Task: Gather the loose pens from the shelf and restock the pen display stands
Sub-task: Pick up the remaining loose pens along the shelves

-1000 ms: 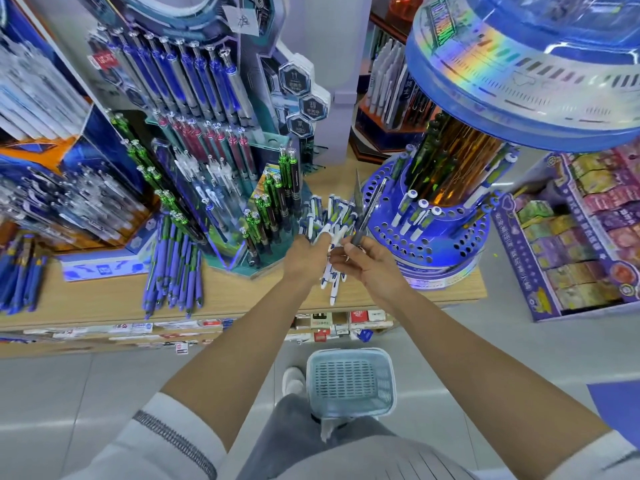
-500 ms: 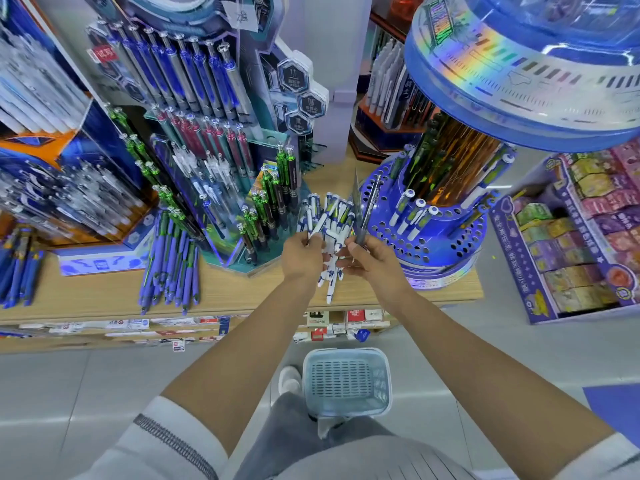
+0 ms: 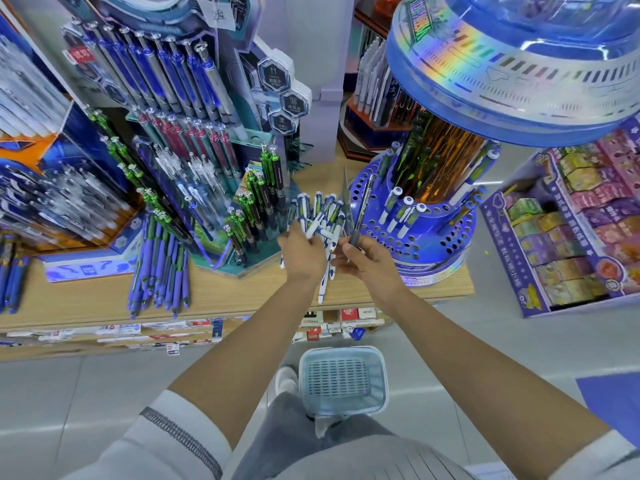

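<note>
Barely any movement vs a sec ago, still sorting thru stock

left hand (image 3: 301,254) is gripping a fanned bunch of white-and-blue plastic pens (image 3: 323,220) over the wooden shelf (image 3: 242,292); right hand (image 3: 367,263) is pinching a slim dark grey pen (image 3: 360,213) w/ curled fingers, near the round blue perforated display stand (image 3: 433,237).

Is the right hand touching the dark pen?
Touching. Head view: the right hand pinches the dark pen low down, no gap; the left hand grips the white pens.

bright, even light | glare on holographic dome (image 3: 519,64) | edges bowed, soft
</note>
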A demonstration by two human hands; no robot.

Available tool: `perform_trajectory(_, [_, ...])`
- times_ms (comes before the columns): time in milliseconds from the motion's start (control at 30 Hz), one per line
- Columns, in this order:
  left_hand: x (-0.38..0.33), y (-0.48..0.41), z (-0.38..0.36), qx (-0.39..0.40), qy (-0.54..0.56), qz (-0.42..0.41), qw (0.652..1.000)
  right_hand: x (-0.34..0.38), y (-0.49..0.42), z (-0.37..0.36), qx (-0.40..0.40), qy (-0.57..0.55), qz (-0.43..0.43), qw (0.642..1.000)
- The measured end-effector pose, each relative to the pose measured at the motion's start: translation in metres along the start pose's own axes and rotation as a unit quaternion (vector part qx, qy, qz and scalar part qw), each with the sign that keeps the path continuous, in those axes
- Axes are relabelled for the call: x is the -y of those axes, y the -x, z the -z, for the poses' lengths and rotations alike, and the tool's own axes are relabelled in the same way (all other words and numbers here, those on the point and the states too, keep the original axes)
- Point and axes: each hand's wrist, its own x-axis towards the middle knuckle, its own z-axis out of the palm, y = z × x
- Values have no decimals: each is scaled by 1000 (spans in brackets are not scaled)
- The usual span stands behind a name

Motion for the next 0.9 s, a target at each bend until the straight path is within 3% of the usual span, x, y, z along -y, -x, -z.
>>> perform_trajectory(467, [14, 10, 9, 59, 64, -132, 987, 2, -3, -7, -5, -24, -8, 1000])
perform_trajectory(700, [22, 20, 17, 57, 142, -101, 983, -2, -1, -12, 5, -11, -12, 1000])
perform_trajectory(900, [30, 10, 18, 9, 65, -94, 993, -2, 2, -15, 2, -9, -11, 1000])
